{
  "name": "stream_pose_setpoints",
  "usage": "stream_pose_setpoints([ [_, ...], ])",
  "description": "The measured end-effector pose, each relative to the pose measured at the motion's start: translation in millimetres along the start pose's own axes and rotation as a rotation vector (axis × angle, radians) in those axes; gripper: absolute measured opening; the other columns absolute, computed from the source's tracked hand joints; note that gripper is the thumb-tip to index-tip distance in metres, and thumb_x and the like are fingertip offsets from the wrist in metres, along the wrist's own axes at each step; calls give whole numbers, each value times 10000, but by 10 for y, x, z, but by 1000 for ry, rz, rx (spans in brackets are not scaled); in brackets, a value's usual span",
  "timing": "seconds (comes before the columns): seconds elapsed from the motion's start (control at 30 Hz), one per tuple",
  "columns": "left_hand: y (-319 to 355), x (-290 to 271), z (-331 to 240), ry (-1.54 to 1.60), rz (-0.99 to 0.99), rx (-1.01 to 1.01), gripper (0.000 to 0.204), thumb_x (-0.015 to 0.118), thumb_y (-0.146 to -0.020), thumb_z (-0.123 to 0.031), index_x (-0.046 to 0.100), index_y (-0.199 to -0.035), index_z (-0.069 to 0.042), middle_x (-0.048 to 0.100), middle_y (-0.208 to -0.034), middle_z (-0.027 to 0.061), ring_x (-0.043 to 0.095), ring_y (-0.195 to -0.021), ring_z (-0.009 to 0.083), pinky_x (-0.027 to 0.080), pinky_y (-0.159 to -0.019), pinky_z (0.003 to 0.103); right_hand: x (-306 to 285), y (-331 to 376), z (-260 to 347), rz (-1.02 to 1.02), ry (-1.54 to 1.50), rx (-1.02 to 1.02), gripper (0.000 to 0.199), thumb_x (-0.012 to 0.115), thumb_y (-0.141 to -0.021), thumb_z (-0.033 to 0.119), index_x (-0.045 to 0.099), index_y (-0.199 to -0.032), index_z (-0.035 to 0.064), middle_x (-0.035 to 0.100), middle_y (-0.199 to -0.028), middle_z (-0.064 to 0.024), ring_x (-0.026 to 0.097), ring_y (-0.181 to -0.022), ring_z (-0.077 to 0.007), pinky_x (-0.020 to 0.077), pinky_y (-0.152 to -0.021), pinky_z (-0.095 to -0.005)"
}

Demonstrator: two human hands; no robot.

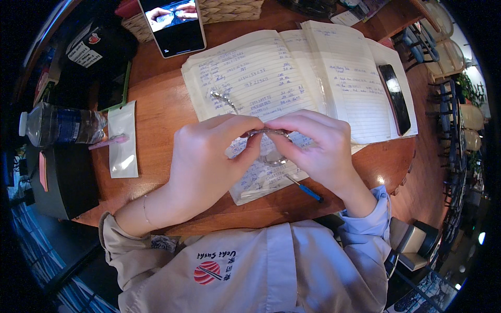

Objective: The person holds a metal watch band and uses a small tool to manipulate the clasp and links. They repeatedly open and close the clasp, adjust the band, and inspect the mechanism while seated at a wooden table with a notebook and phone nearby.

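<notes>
A small silver chain (pixel 274 131) is held up over the open notebook (pixel 360 112), above its lower middle. One end is pinched between the thumb and finger of the left hand (pixel 209 148), and the other end is pinched the same way by the right hand (pixel 323 143); no wide gap is left between the tips. A blue screwdriver (pixel 308 190) is set at the notebook's bottom edge, near the table (pixel 156 88) edge. Bare wood is left open between the notebook and a white packet (pixel 123 151) on its left.
</notes>
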State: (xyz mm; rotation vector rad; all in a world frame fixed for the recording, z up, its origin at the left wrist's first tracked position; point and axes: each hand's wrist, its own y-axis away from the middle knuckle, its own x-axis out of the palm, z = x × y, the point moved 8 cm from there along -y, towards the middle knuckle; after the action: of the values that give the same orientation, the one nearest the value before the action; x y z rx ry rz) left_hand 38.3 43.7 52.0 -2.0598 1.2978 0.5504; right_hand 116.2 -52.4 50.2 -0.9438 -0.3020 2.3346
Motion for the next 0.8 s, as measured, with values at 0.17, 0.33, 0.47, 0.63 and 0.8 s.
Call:
stream_pose_setpoints([
  [0.17,-13,-34,-47,68,32,50,163,646,-656,30,648,-815,-8,639,-768,106,627,-693,183,478,-611,251,-43,23,29,-30,-62,100,133,664,-651,5,607,-767,32,613,-722,-77,611,-634,-198,477,-558,-266],
  [0.33,-19,-155,-161,191,30,58,198,664,-612,42,661,-800,-18,628,-755,94,617,-685,180,471,-610,241,-141,41,164,-13,-68,42,144,679,-645,10,612,-769,40,632,-753,-76,630,-664,-178,488,-572,-244],
  [0.47,-18,-230,-214,292,45,-10,213,676,-586,48,662,-789,-16,618,-755,86,610,-696,166,468,-617,234,-208,18,275,19,-120,91,156,668,-651,-4,624,-792,45,643,-781,-75,640,-706,-173,501,-612,-242],
  [0.63,-45,-286,-251,303,58,-22,232,697,-580,46,654,-804,4,618,-792,100,607,-738,163,469,-644,229,-247,-22,368,-8,-107,52,170,653,-655,-27,630,-810,39,647,-786,-74,641,-725,-166,507,-637,-245],
  [0.8,-47,-279,-202,451,107,-110,225,697,-628,29,638,-845,30,615,-826,114,602,-766,161,477,-680,237,-273,-49,394,34,-182,111,185,653,-618,-89,614,-790,-34,637,-821,-149,625,-801,-213,493,-745,-294],
])
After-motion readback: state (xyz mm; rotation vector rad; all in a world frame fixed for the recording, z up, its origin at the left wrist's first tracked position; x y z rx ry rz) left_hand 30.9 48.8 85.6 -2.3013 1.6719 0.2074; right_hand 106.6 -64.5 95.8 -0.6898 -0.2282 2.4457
